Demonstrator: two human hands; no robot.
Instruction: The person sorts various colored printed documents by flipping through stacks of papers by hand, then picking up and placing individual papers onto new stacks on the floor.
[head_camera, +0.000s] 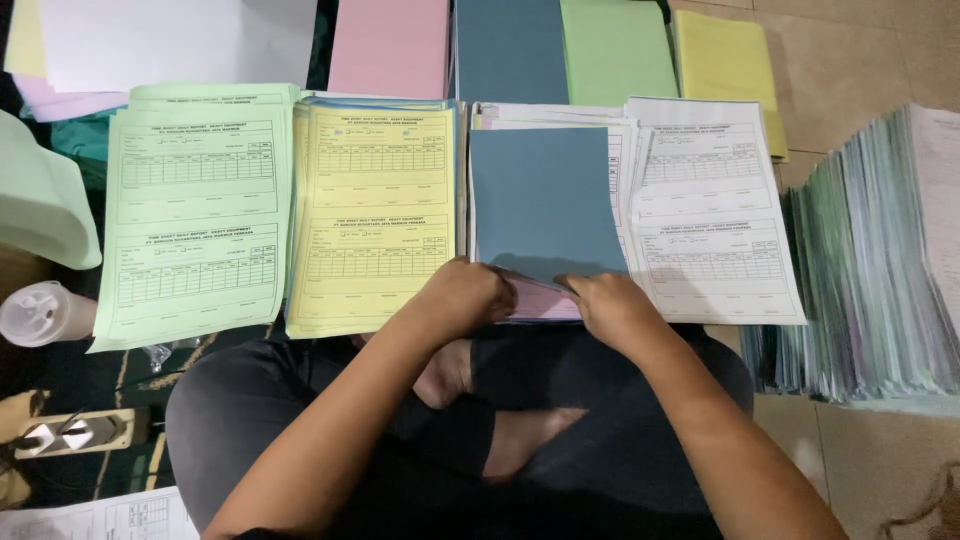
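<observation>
Both hands gripped the pile under the blue sheet, left hand and right hand pinching its near edge; best squared before lifting.

4 paper stacks lay side by side: green printed forms leftmost, yellow printed forms, blue blank sheet, white printed forms rightmost.

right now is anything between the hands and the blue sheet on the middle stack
Nothing visible does. Both the left hand and the right hand are already at the near edge of the blue sheet, fingers on the pink sheet just beneath it.
</observation>
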